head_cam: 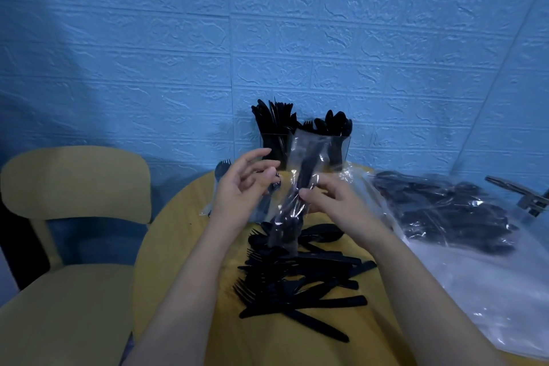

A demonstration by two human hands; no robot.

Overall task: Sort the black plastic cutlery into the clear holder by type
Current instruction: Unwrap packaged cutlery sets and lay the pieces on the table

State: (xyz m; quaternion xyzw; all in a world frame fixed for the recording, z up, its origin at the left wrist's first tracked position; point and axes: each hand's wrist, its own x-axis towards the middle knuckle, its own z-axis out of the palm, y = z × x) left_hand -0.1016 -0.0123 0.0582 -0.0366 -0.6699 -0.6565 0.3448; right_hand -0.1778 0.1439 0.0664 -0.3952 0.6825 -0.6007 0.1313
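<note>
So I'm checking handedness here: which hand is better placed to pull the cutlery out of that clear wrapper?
The left hand. It is open with a free grip beside the wrapper, while the right hand already pinches the wrapper and steadies it above the loose cutlery pile.

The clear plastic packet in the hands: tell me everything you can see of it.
The clear plastic packet is a long, thin, crinkled glossy sleeve with black cutlery inside, types unclear. It is held up tilted above the loose cutlery pile, its top end overlapping the clear holder in view. The right hand pinches its middle; the left hand is beside it, fingers relaxed, contact unclear.
</note>
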